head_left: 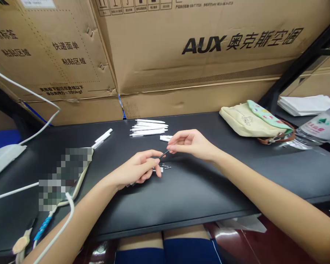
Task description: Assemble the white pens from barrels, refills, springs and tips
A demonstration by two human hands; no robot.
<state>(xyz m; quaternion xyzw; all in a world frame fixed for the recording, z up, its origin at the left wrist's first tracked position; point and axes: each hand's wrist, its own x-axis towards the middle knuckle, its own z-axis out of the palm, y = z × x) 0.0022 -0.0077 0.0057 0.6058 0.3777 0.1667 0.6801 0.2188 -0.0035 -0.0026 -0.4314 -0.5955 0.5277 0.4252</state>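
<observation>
A thin dark pen refill [163, 154] slants between my two hands above the black table. My left hand [140, 165] pinches its lower end between thumb and fingers. At the upper end, the fingertips of my right hand [191, 144] are closed on it; whether they also hold a small part is too fine to make out. Below my left fingers lie small pen parts [167, 168] and a white piece, partly hidden by that hand. White pen barrels [165, 138] lie just behind my right fingers. Farther back is a row of several white pens [149, 127].
Two white pen parts [102, 137] lie left, near a phone [68, 176] with white cables. A cream pouch [253, 119], a plastic water bottle [319, 126] and white papers [305, 104] are at the right. Cardboard boxes [165, 73] wall off the table's back.
</observation>
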